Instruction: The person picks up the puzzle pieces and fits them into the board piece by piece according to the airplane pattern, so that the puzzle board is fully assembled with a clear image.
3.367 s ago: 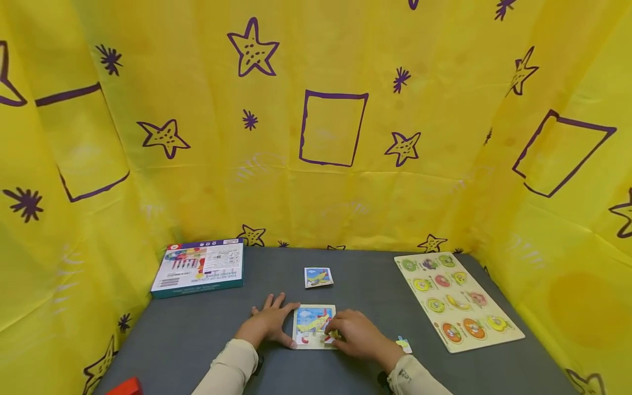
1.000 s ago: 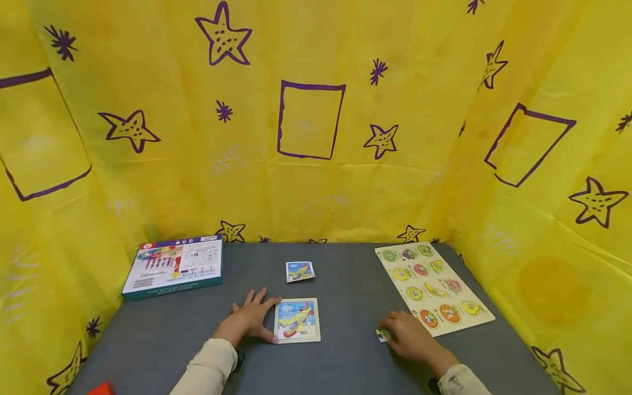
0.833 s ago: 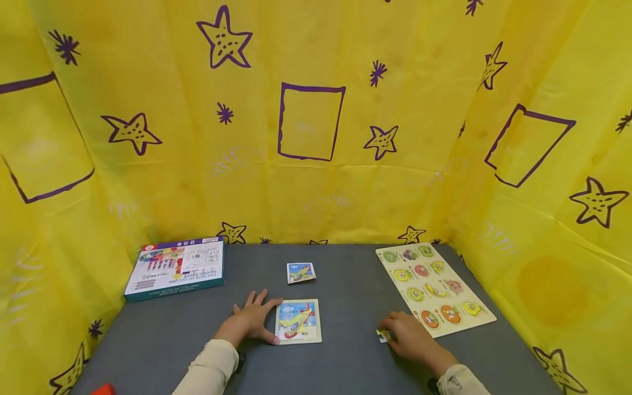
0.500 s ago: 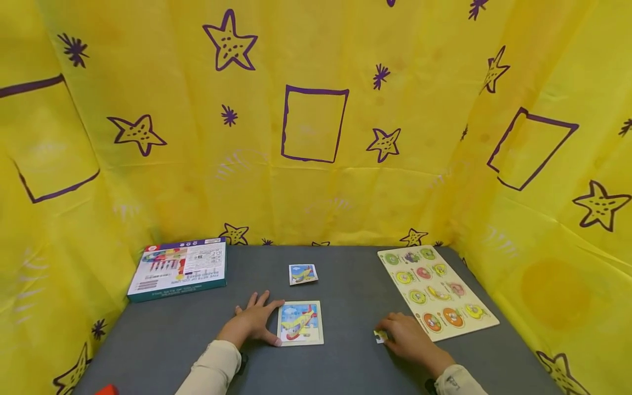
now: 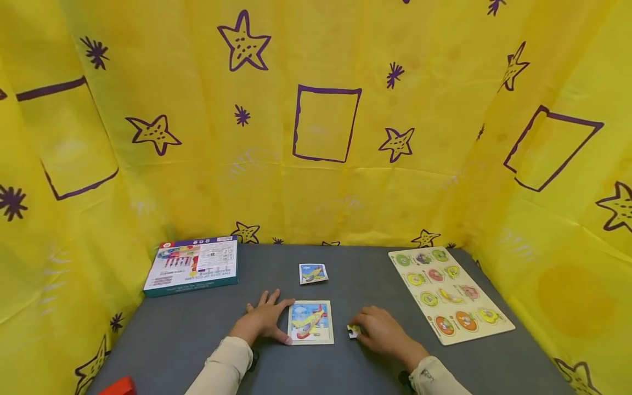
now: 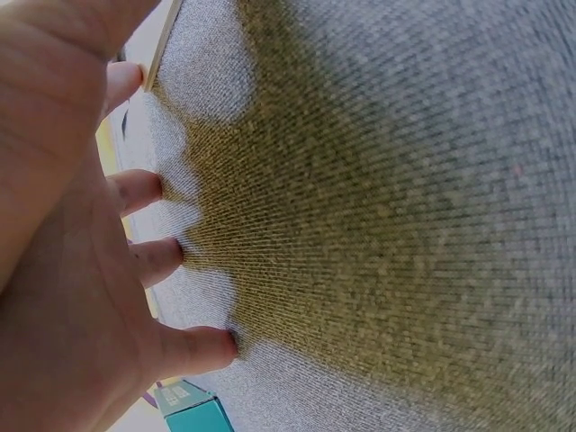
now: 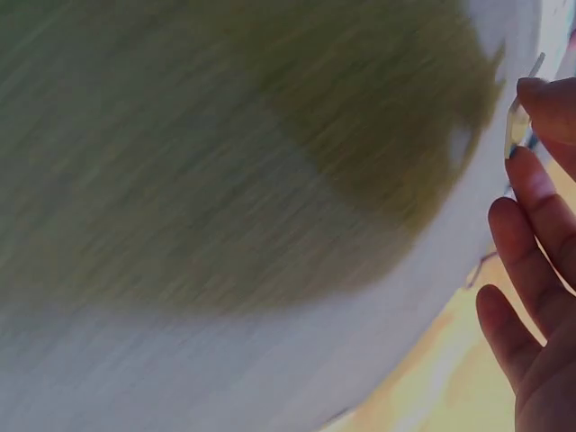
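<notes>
A small jigsaw puzzle point(image 5: 308, 322) with a yellow-and-red airplane lies in a pale tray point(image 5: 331, 332) on the dark table. My left hand point(image 5: 266, 320) is spread out at the tray's left side, thumb and index finger touching its edge. Between the thumb and fingers of my right hand point(image 5: 381, 331) is a jigsaw piece point(image 5: 353, 331), held just right of the tray. From the side, the right wrist view shows that thin piece point(image 7: 511, 133) pinched near the fingertips. White spots show at the puzzle's lower right.
A small airplane picture card point(image 5: 313, 273) lies behind the tray. A boxed bead set point(image 5: 192, 267) stands at the back left, a fruit peg board point(image 5: 450, 299) at the right. A red object point(image 5: 120, 386) shows at the front left. Yellow curtains point(image 5: 326, 208) surround the table.
My right hand left the puzzle, took up the loose jigsaw piece on the right, and has come back leftward with it toward the tray. The left hand stays at the tray's edge.
</notes>
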`<state>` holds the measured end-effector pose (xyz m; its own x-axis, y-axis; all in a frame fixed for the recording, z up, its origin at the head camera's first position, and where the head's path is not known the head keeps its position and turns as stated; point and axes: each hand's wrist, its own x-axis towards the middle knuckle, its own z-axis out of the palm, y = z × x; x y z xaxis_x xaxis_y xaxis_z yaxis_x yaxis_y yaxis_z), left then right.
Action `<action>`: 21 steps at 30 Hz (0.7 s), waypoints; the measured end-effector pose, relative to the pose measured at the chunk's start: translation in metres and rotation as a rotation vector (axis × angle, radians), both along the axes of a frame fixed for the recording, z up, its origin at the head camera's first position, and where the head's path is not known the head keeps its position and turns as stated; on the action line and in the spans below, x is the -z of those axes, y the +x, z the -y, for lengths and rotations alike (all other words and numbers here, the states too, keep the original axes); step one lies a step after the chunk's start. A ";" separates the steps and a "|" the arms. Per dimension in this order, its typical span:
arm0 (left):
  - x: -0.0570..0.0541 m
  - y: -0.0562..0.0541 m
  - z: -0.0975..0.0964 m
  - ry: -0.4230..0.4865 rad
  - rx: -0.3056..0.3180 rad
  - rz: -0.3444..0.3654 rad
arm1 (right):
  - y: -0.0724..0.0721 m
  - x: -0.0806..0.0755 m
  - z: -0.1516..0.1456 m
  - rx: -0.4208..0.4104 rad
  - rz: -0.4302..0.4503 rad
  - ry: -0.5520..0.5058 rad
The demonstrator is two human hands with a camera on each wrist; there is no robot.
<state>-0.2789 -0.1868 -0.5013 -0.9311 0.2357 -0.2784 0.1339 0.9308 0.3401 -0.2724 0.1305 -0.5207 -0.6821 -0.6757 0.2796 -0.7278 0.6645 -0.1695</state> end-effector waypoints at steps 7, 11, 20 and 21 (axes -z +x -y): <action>0.002 0.001 -0.005 0.005 -0.001 0.009 | 0.001 -0.002 0.039 -0.048 0.029 0.024; 0.005 0.000 -0.005 -0.001 -0.003 0.008 | 0.001 0.004 0.051 -0.061 0.037 0.020; 0.002 0.003 -0.007 -0.013 -0.012 0.023 | 0.003 0.011 0.060 -0.046 0.059 0.008; 0.001 0.004 -0.006 -0.013 -0.015 0.024 | 0.002 0.011 0.061 -0.046 0.064 0.005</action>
